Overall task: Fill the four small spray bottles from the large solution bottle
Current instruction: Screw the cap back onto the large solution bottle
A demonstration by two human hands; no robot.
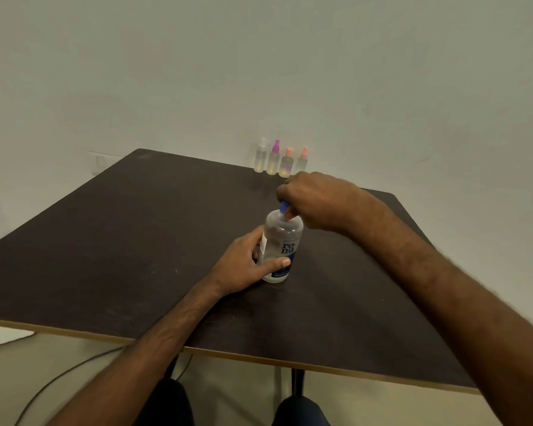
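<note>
A: Where's the large clear solution bottle [280, 250]?
B: Upright mid dark tabletop [120, 241], left hand [243, 265] wrapped around it, right hand [314, 201] pinching its blue cap [284, 206].
A: Small clear spray bottles [280, 159]?
B: Far edge, open table between.

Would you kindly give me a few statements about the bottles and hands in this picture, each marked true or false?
1. The large solution bottle stands upright on the table. True.
2. The left hand grips the blue cap. False: the left hand holds the bottle's body; the right hand is on the cap.
3. Four small spray bottles stand in a row at the table's far edge. True.
4. All four spray tops are pink. False: one is whitish, one purple, two orange-pink.
5. One small bottle lies tipped over. False: all four stand upright.
</note>
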